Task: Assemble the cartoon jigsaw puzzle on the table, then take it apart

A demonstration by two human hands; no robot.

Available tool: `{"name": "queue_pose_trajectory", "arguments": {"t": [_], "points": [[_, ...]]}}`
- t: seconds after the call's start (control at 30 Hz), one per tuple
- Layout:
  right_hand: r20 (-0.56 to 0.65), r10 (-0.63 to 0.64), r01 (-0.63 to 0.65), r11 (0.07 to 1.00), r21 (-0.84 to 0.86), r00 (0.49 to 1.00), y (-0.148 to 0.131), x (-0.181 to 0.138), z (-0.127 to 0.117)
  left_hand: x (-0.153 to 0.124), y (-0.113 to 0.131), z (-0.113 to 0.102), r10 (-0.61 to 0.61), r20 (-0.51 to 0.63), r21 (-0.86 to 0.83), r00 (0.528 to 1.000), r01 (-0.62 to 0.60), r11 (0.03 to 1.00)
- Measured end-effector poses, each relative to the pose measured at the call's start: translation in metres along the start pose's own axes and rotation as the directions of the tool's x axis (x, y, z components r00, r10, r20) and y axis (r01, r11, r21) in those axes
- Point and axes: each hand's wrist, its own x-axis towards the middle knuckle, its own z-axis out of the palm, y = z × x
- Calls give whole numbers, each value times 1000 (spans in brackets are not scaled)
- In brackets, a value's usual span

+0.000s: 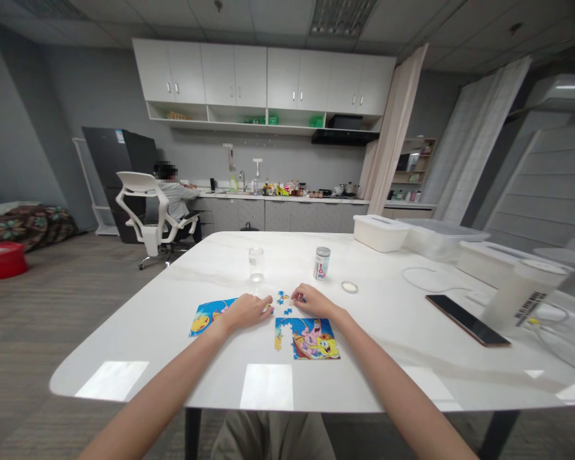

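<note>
Left hand (247, 311) rests flat, fingers loosely spread, on the left puzzle section (206, 317); right hand (313, 300) pinches a loose piece (299, 298) by scattered blue pieces (283, 298), just beyond the right puzzle section (307, 338) on the white bench (172, 319)

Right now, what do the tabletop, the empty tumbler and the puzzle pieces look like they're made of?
Tabletop: glossy white stone or stone-look laminate, judging by faint veining and sharp ceiling-light reflections.
Tumbler: clear glass or hard plastic; the table shows through it.
Puzzle pieces: probably printed cardboard, flat with a matte colour print, like the assembled section.
</note>
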Motion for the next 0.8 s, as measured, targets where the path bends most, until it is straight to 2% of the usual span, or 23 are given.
{"name": "queue_pose_trajectory", "arguments": {"t": [0.3,0.5,0.8], "points": [[-20,-43,43,999,13,999,-2,1,0,-3,-6,-3,8,11,-51,1000,-7,999],[50,-57,55,997,52,997,-7,2,-2,-3,-2,-4,37,14,-64,999,-36,997],[126,-61,71,994,-77,990,-13,0,-12,-2,-2,-1,52,19,-35,998,-51,998]]}}
